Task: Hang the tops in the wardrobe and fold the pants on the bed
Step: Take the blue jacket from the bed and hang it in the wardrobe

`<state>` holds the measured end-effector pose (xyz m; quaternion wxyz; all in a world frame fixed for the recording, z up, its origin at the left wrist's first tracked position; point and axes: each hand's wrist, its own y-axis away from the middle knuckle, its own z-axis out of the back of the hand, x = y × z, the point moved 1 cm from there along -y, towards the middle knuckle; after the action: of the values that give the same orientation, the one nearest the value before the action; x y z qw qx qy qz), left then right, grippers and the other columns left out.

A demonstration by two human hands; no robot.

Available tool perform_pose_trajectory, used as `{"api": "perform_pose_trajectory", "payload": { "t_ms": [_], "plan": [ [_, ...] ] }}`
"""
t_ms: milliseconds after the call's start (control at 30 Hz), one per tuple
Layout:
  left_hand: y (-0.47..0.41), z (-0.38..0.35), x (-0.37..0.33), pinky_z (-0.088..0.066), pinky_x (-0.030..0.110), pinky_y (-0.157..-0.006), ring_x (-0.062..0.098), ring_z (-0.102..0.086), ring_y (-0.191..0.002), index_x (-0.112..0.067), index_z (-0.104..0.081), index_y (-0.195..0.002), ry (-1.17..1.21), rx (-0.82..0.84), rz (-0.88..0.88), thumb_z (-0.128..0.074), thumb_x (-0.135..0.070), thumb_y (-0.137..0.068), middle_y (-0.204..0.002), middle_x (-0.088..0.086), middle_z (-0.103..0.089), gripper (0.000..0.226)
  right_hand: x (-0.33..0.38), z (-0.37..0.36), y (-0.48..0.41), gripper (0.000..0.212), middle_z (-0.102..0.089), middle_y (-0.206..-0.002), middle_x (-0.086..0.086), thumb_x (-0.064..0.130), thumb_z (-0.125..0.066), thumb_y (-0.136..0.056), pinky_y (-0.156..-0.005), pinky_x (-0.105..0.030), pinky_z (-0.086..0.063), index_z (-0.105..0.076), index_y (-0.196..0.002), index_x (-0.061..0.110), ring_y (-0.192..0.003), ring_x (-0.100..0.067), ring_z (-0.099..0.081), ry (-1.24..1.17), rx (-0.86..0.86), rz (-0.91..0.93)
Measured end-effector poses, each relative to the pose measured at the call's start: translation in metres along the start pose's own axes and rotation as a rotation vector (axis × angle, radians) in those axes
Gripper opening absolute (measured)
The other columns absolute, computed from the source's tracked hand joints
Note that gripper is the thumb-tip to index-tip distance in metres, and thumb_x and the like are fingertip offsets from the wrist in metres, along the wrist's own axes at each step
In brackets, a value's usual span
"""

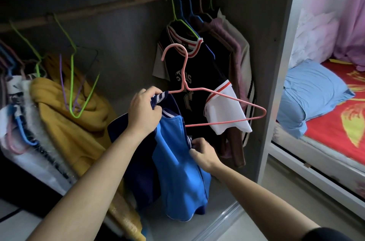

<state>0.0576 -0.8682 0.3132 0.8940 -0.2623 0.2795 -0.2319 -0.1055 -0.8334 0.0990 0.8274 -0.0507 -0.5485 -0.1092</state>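
The left hand (145, 111) gripped the jacket (177, 161) by its striped collar, fingers curled tight. The pink hanger (184, 73) rose from that same grip, though whether the hand clasped the wire too could not be told. The right hand (203, 154) pinched the jacket's front edge lower down. The jacket hung near, before the open wardrobe (276, 43) and below the rail (118, 2), while the hanger's right arm stuck out bare. To do this well, the right hand should probably lift the loose side over that bare arm, keeping the collar centred under the hook. The rail's gap between the green hangers (72, 82) at left and the black top (199, 74) at right looked the easiest spot. No pants showed; the bed (320, 132) lay far right.
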Motion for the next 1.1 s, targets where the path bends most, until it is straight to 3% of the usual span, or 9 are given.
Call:
{"api": "perform_pose_trajectory", "payload": {
  "t_ms": [133, 233, 333, 467, 667, 767, 867, 1000, 1100],
  "plan": [
    [0.003, 0.003, 0.001, -0.048, 0.038, -0.076, 0.026, -0.056, -0.084, -0.01, -0.064, -0.096, 0.019, -0.037, -0.004, -0.061, 0.009, -0.074, -0.088, 0.008, -0.061, 0.029, 0.005, 0.0, 0.005, 0.02, -0.063, -0.1, -0.011, 0.026, -0.053, -0.094, -0.052, -0.042, -0.06, -0.053, -0.113, 0.017, -0.063, -0.02, -0.066, -0.301, 0.063, -0.124],
    [0.006, 0.0, -0.001, -0.049, 0.041, -0.077, 0.028, -0.056, -0.084, -0.009, -0.065, -0.096, 0.049, -0.06, 0.013, -0.061, 0.009, -0.074, -0.089, 0.009, -0.062, 0.029, 0.005, 0.001, 0.008, 0.051, -0.061, -0.102, -0.003, 0.036, -0.066, -0.078, -0.041, -0.03, -0.053, -0.045, -0.122, 0.021, -0.057, -0.014, -0.067, -0.188, 0.13, -0.051],
    [0.007, -0.004, -0.002, -0.049, 0.04, -0.077, 0.027, -0.056, -0.084, -0.009, -0.065, -0.096, 0.065, -0.062, 0.019, -0.061, 0.009, -0.074, -0.089, 0.009, -0.062, 0.029, 0.007, -0.003, 0.009, 0.065, -0.056, -0.104, -0.002, 0.043, -0.067, -0.062, -0.052, -0.034, -0.056, -0.045, -0.119, 0.019, -0.081, -0.024, -0.066, 0.024, 0.072, -0.022],
    [0.007, -0.006, 0.009, -0.049, 0.038, -0.076, 0.027, -0.056, -0.082, -0.009, -0.065, -0.095, 0.064, -0.047, 0.039, -0.062, 0.01, -0.074, -0.088, 0.01, -0.062, 0.028, -0.006, 0.006, -0.001, 0.036, -0.064, -0.106, -0.007, 0.028, -0.063, -0.086, -0.086, -0.033, -0.047, -0.06, -0.119, 0.014, -0.103, -0.027, -0.06, 0.279, -0.11, 0.031],
    [0.01, -0.01, 0.035, -0.055, 0.04, -0.074, 0.027, -0.063, -0.079, -0.014, -0.064, -0.089, 0.154, 0.006, 0.136, -0.062, 0.01, -0.074, -0.087, 0.007, -0.066, 0.028, -0.019, 0.042, -0.008, 0.025, -0.067, -0.091, 0.002, 0.049, -0.064, -0.088, -0.065, -0.031, -0.039, -0.062, -0.083, 0.025, -0.092, -0.025, -0.063, 0.567, 0.001, 0.107],
    [0.01, -0.012, 0.046, -0.055, 0.045, -0.078, 0.03, -0.062, -0.083, -0.013, -0.065, -0.091, 0.136, 0.011, 0.16, -0.062, 0.008, -0.075, -0.091, 0.01, -0.065, 0.027, -0.021, 0.055, -0.007, 0.044, -0.054, -0.07, 0.009, 0.055, -0.069, -0.085, -0.062, -0.032, -0.036, -0.043, -0.067, 0.024, -0.072, -0.018, -0.054, 0.471, -0.022, 0.095],
    [0.01, -0.008, 0.06, -0.055, 0.045, -0.08, 0.031, -0.063, -0.085, -0.015, -0.064, -0.09, 0.127, 0.013, 0.22, -0.063, 0.006, -0.076, -0.09, 0.007, -0.067, 0.026, -0.019, 0.074, -0.003, 0.049, -0.05, -0.056, 0.011, 0.056, -0.074, -0.08, -0.053, -0.024, -0.037, -0.045, -0.06, 0.021, -0.053, -0.006, -0.045, 0.247, 0.023, 0.074],
    [0.013, -0.001, 0.077, -0.055, 0.036, -0.073, 0.025, -0.064, -0.079, -0.021, -0.061, -0.083, 0.126, 0.03, 0.261, -0.065, 0.004, -0.076, -0.078, -0.003, -0.065, 0.027, -0.007, 0.121, -0.004, 0.015, -0.066, -0.074, 0.013, 0.045, -0.072, -0.087, -0.062, -0.027, -0.052, -0.071, -0.079, 0.032, -0.068, -0.009, -0.062, 0.311, 0.204, 0.152],
    [0.015, -0.005, 0.074, -0.048, 0.031, -0.065, 0.026, -0.063, -0.073, -0.019, -0.059, -0.081, 0.151, 0.061, 0.233, -0.063, 0.007, -0.074, -0.073, -0.001, -0.064, 0.027, 0.009, 0.154, -0.014, 0.014, -0.062, -0.087, 0.003, 0.026, -0.065, -0.095, -0.072, -0.031, -0.047, -0.074, -0.098, 0.015, -0.081, -0.021, -0.063, 0.549, -0.065, 0.37]
  ]
}}
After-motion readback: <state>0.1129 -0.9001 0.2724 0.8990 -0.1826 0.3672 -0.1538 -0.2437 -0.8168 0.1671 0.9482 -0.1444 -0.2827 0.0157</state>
